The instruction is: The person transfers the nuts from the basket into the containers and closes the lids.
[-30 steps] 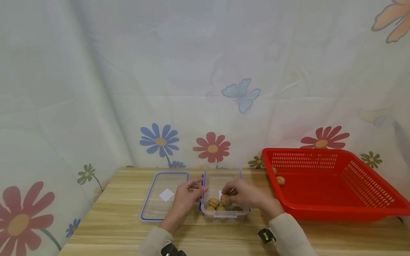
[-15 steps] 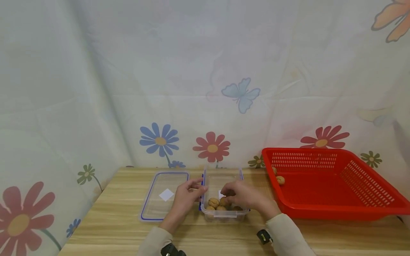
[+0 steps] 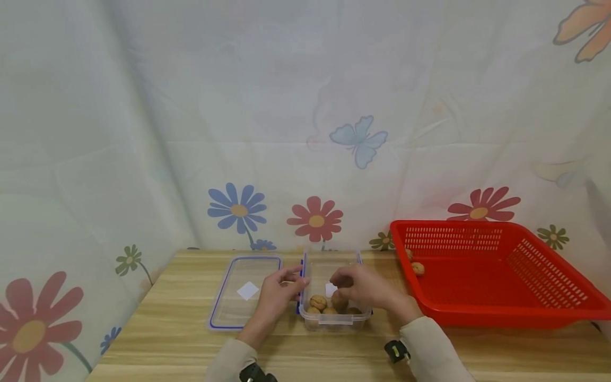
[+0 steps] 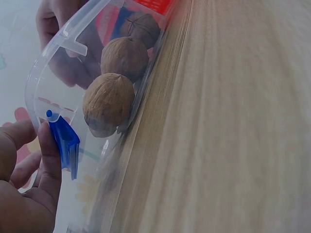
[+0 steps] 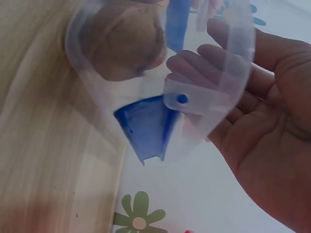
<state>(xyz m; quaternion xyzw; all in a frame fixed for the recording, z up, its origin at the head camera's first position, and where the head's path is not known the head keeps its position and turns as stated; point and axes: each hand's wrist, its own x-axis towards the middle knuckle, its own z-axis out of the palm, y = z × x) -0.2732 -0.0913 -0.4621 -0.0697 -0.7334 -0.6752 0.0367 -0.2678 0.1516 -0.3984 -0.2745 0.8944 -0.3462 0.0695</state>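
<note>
A clear plastic food container with blue clips stands on the table, several walnuts lying in its near part. My left hand is at its left side, fingertips touching near the rim; in the left wrist view the thumb and fingers lie beside a blue clip. My right hand reaches over the right rim into the container, just above a walnut. Its fingers look loosely bent in the right wrist view, with no walnut seen between them. Part of the container's inside is hidden behind this hand.
The container's clear lid with a blue seal lies flat to the left. At the right stands a red plastic basket, with walnuts near its left wall. A flowered cloth hangs behind the wooden table.
My right hand's fingers have lifted slightly off the walnut they held and now sit just above it in the container. The left hand has not moved.
</note>
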